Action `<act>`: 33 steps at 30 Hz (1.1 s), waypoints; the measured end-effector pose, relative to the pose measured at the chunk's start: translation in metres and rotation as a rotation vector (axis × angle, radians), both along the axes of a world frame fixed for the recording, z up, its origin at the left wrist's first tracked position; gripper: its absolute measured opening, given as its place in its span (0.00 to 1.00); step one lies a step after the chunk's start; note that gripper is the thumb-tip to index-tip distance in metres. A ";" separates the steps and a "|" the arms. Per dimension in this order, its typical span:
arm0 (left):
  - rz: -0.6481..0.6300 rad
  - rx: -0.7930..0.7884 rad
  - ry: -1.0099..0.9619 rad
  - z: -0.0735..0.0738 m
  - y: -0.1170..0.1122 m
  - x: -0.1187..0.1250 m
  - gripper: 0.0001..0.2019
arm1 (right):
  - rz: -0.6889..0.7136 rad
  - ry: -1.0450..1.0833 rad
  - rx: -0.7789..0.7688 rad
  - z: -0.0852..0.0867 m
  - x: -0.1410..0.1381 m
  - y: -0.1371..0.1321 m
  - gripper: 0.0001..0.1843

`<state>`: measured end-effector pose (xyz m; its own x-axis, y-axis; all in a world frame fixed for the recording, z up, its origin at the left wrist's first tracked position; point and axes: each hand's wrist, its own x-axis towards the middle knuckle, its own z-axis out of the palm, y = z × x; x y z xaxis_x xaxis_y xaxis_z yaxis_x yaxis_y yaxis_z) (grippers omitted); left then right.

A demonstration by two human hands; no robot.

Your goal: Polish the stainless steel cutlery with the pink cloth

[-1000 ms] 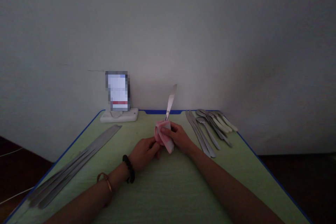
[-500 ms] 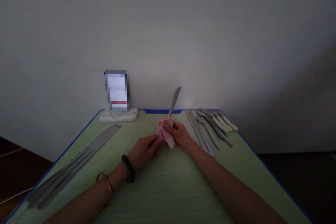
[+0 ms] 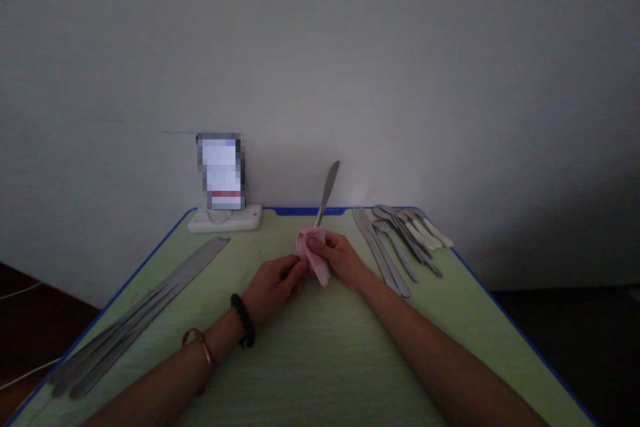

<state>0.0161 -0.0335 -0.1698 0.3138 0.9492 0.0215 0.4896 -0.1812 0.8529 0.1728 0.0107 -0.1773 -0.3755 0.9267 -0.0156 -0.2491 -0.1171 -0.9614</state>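
A table knife (image 3: 327,188) is held in a pink cloth (image 3: 310,255) over the middle of the green surface (image 3: 320,360).
The right hand (image 3: 341,260) is closed around the cloth, which is wrapped about the knife's lower part. The blade is tilted up and away towards the wall. The left hand (image 3: 273,285) is curled narrow, with its fingertips pinched at the cloth's near edge, where the handle is hidden. A heap of cutlery (image 3: 397,240) is laid just to the right of the right hand. Long metal strips (image 3: 145,307) are laid well apart along the left edge, and a white stand (image 3: 225,219) is set by the wall.
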 end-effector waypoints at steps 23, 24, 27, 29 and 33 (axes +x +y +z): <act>-0.071 -0.002 0.029 0.002 -0.001 -0.001 0.19 | -0.029 0.115 -0.048 -0.002 -0.002 0.002 0.20; -0.077 -0.003 0.028 0.002 -0.001 -0.001 0.19 | -0.030 0.099 -0.041 -0.002 -0.001 0.002 0.19; -0.081 -0.005 0.022 0.002 -0.001 -0.001 0.19 | -0.039 0.055 -0.023 -0.003 -0.001 0.002 0.20; -0.074 -0.007 0.010 0.001 -0.001 -0.001 0.19 | -0.052 0.038 -0.016 -0.004 -0.001 0.003 0.20; -0.065 -0.020 -0.015 0.000 0.000 -0.001 0.20 | -0.096 -0.003 -0.003 -0.005 -0.001 0.005 0.21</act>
